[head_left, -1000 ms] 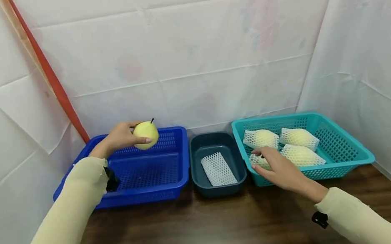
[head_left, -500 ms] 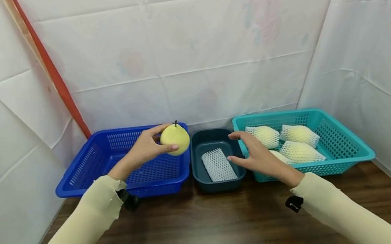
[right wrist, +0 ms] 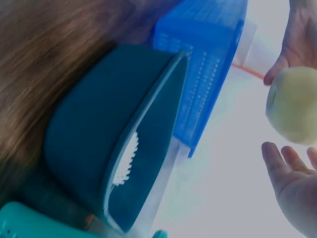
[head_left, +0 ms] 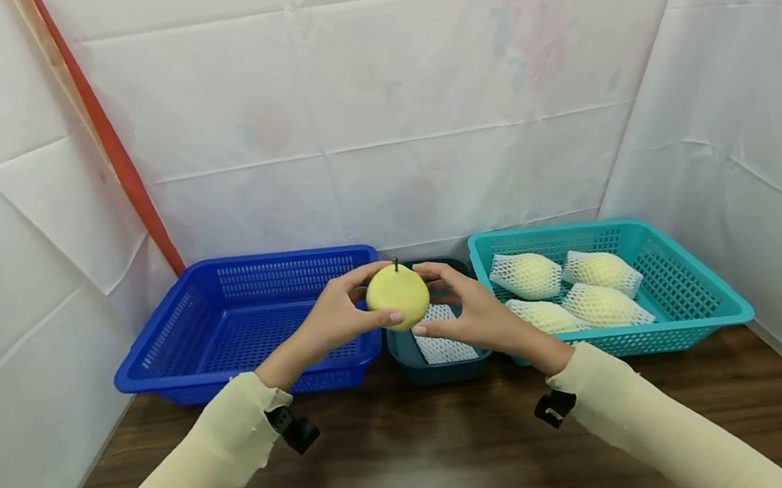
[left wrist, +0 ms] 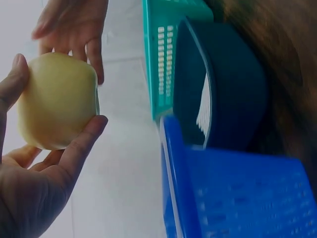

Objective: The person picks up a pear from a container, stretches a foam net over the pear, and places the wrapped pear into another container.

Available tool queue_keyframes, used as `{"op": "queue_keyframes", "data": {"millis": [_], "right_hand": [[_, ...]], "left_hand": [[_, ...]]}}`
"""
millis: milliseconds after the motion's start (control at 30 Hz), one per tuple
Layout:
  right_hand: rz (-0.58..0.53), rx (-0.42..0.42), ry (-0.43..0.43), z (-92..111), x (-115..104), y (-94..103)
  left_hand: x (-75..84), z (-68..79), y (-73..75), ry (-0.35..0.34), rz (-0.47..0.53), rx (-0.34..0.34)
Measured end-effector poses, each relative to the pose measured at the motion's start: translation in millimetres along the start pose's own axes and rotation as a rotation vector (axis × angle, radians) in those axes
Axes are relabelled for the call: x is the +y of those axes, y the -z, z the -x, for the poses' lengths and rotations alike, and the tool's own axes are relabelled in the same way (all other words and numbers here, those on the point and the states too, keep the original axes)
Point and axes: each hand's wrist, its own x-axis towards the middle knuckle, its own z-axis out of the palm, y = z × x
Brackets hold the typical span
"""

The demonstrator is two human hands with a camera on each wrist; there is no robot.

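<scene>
A yellow pear [head_left: 397, 298] with a dark stem at its top is held up over the dark teal bin [head_left: 440, 372]. My left hand [head_left: 332, 318] grips it from the left, thumb in front and fingers round the far side. Close by on the right, my right hand [head_left: 476, 316] is spread with fingers and thumb apart. The right wrist view shows a gap between the right hand's fingers [right wrist: 275, 157] and the pear [right wrist: 294, 105]. Inside the bin lies a white foam net sleeve [head_left: 446, 345], partly covered by the right hand in the head view.
To the left stands a blue plastic basket [head_left: 260, 384] with nothing seen inside. A turquoise basket [head_left: 691, 325] on the right contains several pears in foam nets [head_left: 607, 304]. All three containers stand on a dark wooden table [head_left: 424, 467] before a white cloth backdrop [head_left: 371, 112].
My left hand has carried the pear rightward from over the blue basket to over the middle bin. My right hand has moved left from the turquoise basket to beside the pear.
</scene>
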Motion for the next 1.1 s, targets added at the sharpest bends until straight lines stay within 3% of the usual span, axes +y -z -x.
{"op": "queue_keyframes", "data": {"millis": [167, 333, 567, 1100], "right_hand": [[-0.009, 0.054, 0.027, 0, -3, -2.0], [-0.023, 0.076, 0.058, 5, -2, 1.3], [-0.065, 0.010, 0.012, 20, 0, 5.7], [-0.090, -0.159, -0.110, 56, 23, -4.5]], "left_hand": [[3.0, 1.0, -8.7, -0.041, 0.031, -0.015], [3.6, 3.2, -13.8, -0.024, 0.051, -0.050], [1.8, 12.4, -22.5, -0.029, 0.097, -0.114], [-20.8, 39.5, -62.1, 0.030, 0.110, -0.115]]}}
